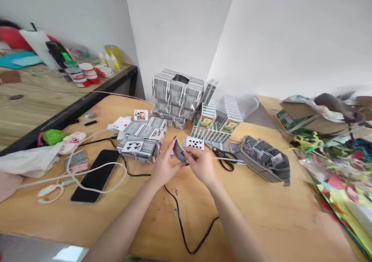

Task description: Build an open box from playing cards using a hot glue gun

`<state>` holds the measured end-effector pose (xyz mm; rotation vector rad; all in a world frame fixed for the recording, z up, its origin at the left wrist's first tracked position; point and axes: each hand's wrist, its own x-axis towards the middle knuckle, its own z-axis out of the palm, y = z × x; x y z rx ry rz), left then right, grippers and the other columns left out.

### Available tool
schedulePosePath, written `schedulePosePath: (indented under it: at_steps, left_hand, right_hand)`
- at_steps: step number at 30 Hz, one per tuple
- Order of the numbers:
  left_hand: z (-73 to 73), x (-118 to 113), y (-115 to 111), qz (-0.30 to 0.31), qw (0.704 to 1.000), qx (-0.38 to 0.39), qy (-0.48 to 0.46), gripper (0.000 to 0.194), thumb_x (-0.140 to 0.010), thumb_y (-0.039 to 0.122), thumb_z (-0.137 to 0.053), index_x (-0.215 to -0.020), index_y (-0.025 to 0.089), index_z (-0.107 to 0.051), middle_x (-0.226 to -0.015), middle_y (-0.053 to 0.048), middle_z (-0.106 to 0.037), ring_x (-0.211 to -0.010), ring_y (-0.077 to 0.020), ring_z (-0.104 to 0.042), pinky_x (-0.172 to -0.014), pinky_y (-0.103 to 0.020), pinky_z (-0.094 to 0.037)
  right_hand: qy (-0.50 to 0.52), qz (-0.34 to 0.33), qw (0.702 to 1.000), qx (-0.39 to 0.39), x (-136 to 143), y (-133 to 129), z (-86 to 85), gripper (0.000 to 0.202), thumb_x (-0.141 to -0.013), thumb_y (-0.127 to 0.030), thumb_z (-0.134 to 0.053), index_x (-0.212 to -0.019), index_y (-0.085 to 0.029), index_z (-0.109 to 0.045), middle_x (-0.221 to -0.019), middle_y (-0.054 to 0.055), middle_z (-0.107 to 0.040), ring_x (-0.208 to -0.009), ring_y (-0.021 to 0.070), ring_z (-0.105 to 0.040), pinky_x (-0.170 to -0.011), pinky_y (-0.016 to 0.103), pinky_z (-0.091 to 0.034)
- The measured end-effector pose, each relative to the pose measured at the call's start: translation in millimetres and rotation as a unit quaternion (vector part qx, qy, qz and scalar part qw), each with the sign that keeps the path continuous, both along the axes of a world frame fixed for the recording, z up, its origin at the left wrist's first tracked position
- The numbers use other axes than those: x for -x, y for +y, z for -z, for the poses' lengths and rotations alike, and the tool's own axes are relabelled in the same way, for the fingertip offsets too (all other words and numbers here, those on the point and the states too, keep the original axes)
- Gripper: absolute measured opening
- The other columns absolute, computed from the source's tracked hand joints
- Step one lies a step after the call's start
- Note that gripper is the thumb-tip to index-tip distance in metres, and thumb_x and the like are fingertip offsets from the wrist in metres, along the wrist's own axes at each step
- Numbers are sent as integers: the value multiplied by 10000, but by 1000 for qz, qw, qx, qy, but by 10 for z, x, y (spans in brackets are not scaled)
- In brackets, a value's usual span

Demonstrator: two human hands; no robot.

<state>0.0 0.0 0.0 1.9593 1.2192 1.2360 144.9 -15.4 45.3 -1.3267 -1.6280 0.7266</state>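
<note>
Between my two hands is a playing card [179, 152], bent into a curve with its grey patterned back showing. My left hand [164, 165] pinches its left side, and my right hand [200, 164] grips its right edge. Just behind my right hand lies a face-up spade card [195, 142]. To the left, several grey card-covered blocks [139, 132] carry loose face-up cards, among them a club card [132, 146]. Behind them stands a larger structure [178, 93] covered with grey card backs. Black scissors [225, 157] lie right of my right hand.
Green-and-white card boxes [213, 118] are stacked at the back. An open tray [264, 159] holding cards sits right. A phone [97, 176] and white cable [122, 180] lie left; a black cable [181, 227] loops in front. Colourful scraps [345, 169] crowd the far right.
</note>
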Motion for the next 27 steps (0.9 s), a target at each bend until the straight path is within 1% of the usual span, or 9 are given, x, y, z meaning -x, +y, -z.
schedulePosePath:
  at_steps: [4, 6, 8, 11, 13, 15, 21, 24, 27]
  left_hand:
    - [76, -49, 4, 60, 986, 75, -136, 675, -656, 266, -689, -1274, 208, -425, -1296, -109, -490, -1166, -247, -482, -1002, -397, -374]
    - [66, -72, 1, 99, 957, 131, -237, 641, -636, 225, -702, -1230, 204, -463, -1273, -107, -512, -1148, -240, -500, -986, -380, -394]
    - [26, -87, -5, 117, 924, 179, -317, 628, -597, 178, -726, -1181, 202, -497, -1240, -104, -540, -1131, -242, -513, -973, -366, -408]
    - [-45, -86, -10, 115, 888, 232, -379, 607, -551, 132, -747, -1117, 187, -536, -1172, -105, -588, -1089, -254, -543, -947, -362, -426]
    - [-75, -75, -8, 105, 878, 256, -391, 586, -526, 123, -757, -1076, 167, -556, -1113, -105, -620, -1053, -264, -564, -931, -375, -435]
    - [-87, -64, -4, 92, 878, 267, -387, 561, -508, 127, -764, -1035, 150, -572, -1049, -103, -647, -1012, -271, -586, -910, -392, -444]
    - [-90, -59, -2, 80, 894, 273, -345, 393, -538, 175, -745, -910, 137, -624, -925, -70, -678, -892, -233, -624, -824, -353, -481]
    - [-95, -63, 5, 73, 903, 273, -323, 365, -540, 197, -743, -885, 141, -635, -928, -57, -679, -856, -208, -623, -792, -326, -492]
    - [-92, -48, 22, 78, 910, 278, -297, 365, -588, 249, -717, -927, 140, -640, -946, -64, -678, -864, -212, -618, -792, -333, -490]
  right_hand:
    - [-13, -32, 999, 30, -5, -22, -52, 197, -754, -259, -573, -902, -196, -686, -800, 42, -691, -537, 121, -535, -520, 243, -432]
    - [-13, -35, 999, 36, -10, -22, -91, 231, -725, -288, -619, -938, -208, -662, -799, 29, -672, -477, 89, -455, -483, 233, -407]
    - [-3, -25, 999, 21, -13, -11, -116, 332, -681, -310, -669, -997, -220, -623, -888, 37, -639, -519, 86, -450, -508, 235, -426]
    - [17, -10, 1000, 5, -8, 16, -98, 489, -622, -334, -718, -1080, -235, -575, -1030, 70, -558, -712, 131, -519, -570, 246, -464]
    - [28, -15, 999, 13, -7, 30, -69, 484, -628, -339, -714, -1083, -244, -580, -1038, 72, -535, -819, 158, -531, -594, 246, -470]
    - [33, -19, 999, 24, -12, 38, -51, 411, -644, -340, -703, -1032, -242, -608, -1016, 64, -537, -825, 156, -533, -605, 246, -465]
    - [48, 4, 998, 30, -23, 46, -40, 262, -640, -337, -703, -861, -203, -661, -893, 43, -596, -623, 106, -469, -551, 237, -417]
    - [76, 15, 996, 43, -5, 52, 1, 237, -663, -323, -678, -861, -193, -676, -880, 42, -615, -546, 85, -421, -506, 232, -390]
    - [104, 24, 993, 57, 8, 65, 44, 264, -664, -317, -670, -894, -187, -682, -919, 52, -616, -526, 78, -417, -507, 236, -399]
